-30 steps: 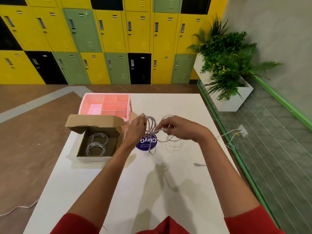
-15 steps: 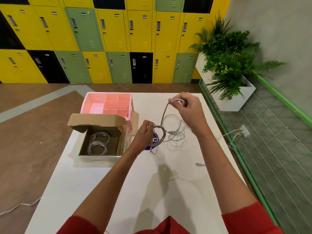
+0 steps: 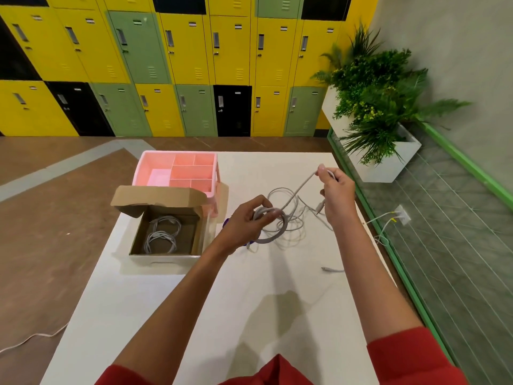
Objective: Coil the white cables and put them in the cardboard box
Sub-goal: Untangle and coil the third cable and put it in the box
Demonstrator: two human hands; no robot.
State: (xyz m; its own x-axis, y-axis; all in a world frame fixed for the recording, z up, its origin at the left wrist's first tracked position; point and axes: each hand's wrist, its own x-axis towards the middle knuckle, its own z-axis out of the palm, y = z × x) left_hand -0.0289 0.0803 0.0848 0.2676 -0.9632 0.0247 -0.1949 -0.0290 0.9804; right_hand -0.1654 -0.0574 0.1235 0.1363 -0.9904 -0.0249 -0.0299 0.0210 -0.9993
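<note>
Left hand (image 3: 247,221) curled around a small finished loop of the white cable (image 3: 301,188), thumb and fingers clamping the turns together above the table (image 3: 222,315). Right hand (image 3: 338,193) up and out to the side, fingertips pinching the running strand, drawn in a straight line between the two hands. The slack lies in loose tangled rings on the table beneath them. The cardboard box (image 3: 163,258) sits open to the left, in front of the pink organiser tray (image 3: 211,187), with two coiled cables (image 3: 162,234) already inside. The trick here, by the look of it: bring that strand round at the same loop size, let it slide through the pinch so no twist builds up, and watch the slack doesn't knot
</note>
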